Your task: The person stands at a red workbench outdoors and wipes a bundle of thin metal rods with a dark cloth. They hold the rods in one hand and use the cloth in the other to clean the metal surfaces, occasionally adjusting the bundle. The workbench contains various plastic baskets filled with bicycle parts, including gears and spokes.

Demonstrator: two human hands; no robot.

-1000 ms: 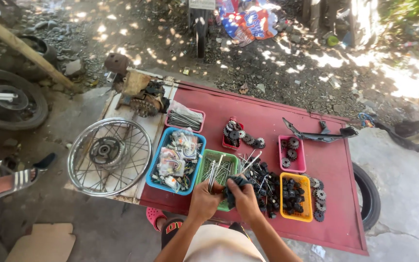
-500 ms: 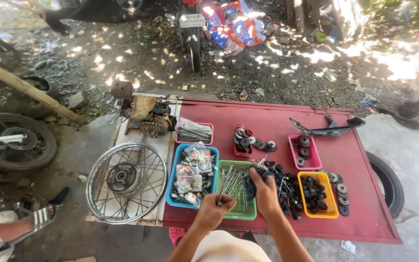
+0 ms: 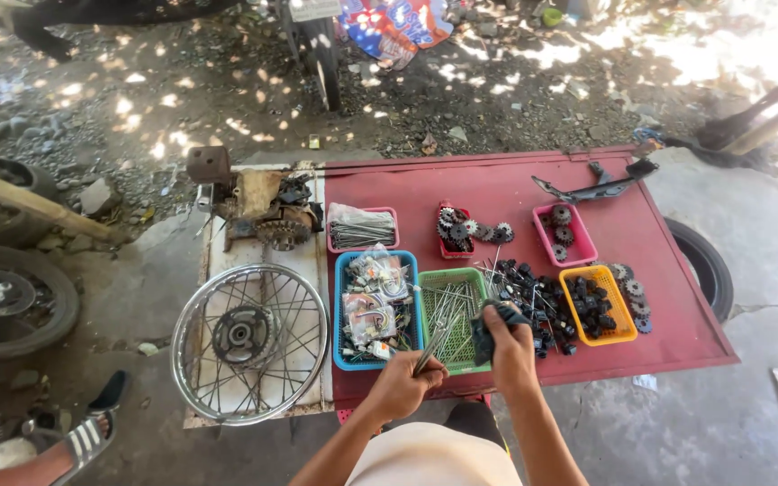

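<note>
Left hand (image 3: 404, 385): fingers clamped on a bundle of thin metal spokes (image 3: 432, 346), just in front of the green basket.
Right hand (image 3: 512, 346): fingers clamped on a dark rag (image 3: 490, 326), at the green basket's right front corner.
Green basket (image 3: 466, 281): on the red worktop (image 3: 668, 270), holding more loose spokes.
Blue basket (image 3: 339, 310): touching the green basket's left side, filled with small packets.
Black small parts (image 3: 533, 292): heaped just right of the green basket.
Yellow basket (image 3: 619, 283): right of that heap, holding dark parts.
Pink tray (image 3: 580, 247): behind the yellow basket, with sprockets in it.
Spoked wheel (image 3: 249, 342): lying flat, left of the blue basket.
</note>
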